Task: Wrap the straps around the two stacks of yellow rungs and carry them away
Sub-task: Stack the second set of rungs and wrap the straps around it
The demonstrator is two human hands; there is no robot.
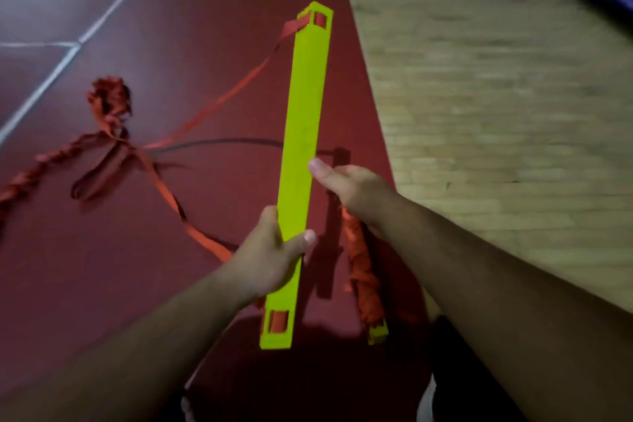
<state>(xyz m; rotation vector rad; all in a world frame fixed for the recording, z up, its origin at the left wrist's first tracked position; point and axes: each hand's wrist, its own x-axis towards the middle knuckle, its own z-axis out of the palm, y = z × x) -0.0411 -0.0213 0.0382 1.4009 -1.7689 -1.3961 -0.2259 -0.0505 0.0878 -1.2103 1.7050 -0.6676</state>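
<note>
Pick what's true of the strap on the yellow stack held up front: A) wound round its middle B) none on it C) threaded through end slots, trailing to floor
C: red strap shows in both end slots of the yellow stack and trails from its top end to the floor; the bare length between is gripped by the left hand.

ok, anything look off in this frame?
Yes: the red strap from the top slot of the yellow rung stack in the left hand trails loose onto the floor and runs into a tangled clump. The second stack, in the right hand, is already wrapped.
</note>
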